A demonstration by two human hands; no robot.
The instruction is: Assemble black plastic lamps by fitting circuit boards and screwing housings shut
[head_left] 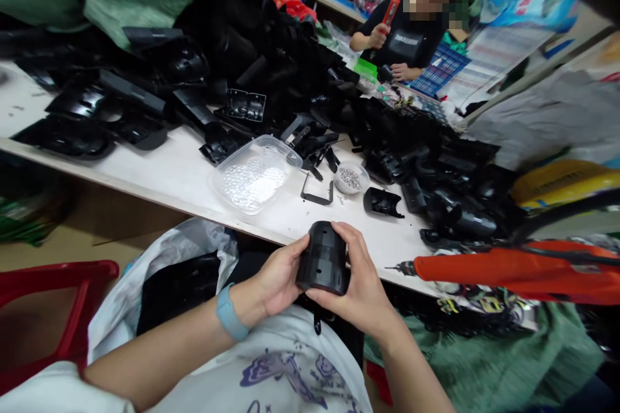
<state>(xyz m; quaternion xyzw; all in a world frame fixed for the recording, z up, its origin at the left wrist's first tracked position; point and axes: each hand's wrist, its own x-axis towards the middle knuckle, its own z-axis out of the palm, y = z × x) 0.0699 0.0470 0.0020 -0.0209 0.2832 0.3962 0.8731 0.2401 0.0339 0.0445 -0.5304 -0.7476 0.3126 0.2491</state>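
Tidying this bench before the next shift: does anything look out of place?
The orange rotary tool stands out: it juts out over the table's front edge, not resting squarely on the table, with its bit aimed toward the black plastic housing.

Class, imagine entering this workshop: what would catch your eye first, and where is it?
A heap of glossy black plastic parts covers the far half of the white workbench. Nearest the viewer, the left hand and right hand grip a black cylindrical casing. A bright orange rotary tool juts in at the right.

Tiny bits in the white bowl, too small to identify
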